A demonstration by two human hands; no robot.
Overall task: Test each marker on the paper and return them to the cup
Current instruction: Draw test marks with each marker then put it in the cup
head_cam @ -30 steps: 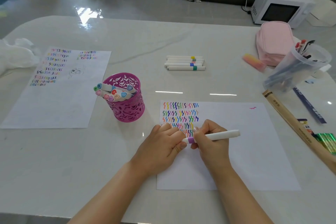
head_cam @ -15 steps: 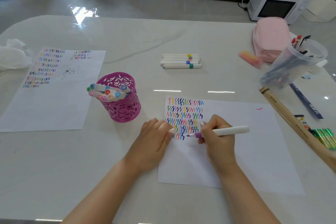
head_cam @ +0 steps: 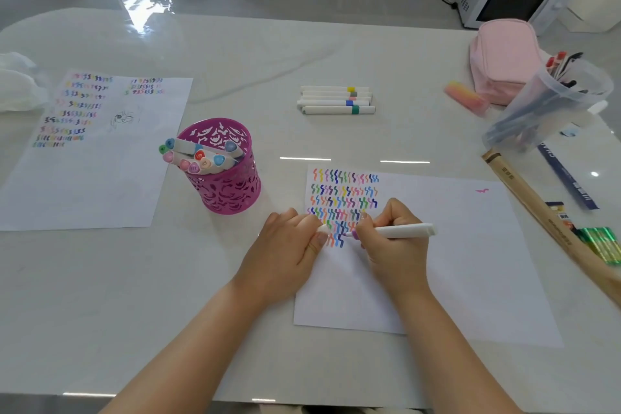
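Note:
My right hand (head_cam: 393, 239) grips a white marker with a purple band (head_cam: 403, 231), its tip touching the paper (head_cam: 453, 262) just under the rows of coloured squiggles. My left hand (head_cam: 289, 242) rests on the paper's left edge and pinches the marker's white cap (head_cam: 323, 228) between its fingers. A magenta cut-out cup (head_cam: 223, 175) stands to the left of the paper with several markers leaning out of it. Several more white markers (head_cam: 337, 100) lie side by side in the table's middle.
A second sheet covered in squiggles (head_cam: 94, 151) lies at the left. At the right are a pink pencil case (head_cam: 504, 57), a pink eraser (head_cam: 465, 98), a clear plastic tub of pens (head_cam: 551, 104), a long brown box (head_cam: 537, 212) and green items (head_cam: 601, 242).
The cap has come off the purple marker and stays in my left hand. My right hand has brought the marker tip down to the paper below the squiggles.

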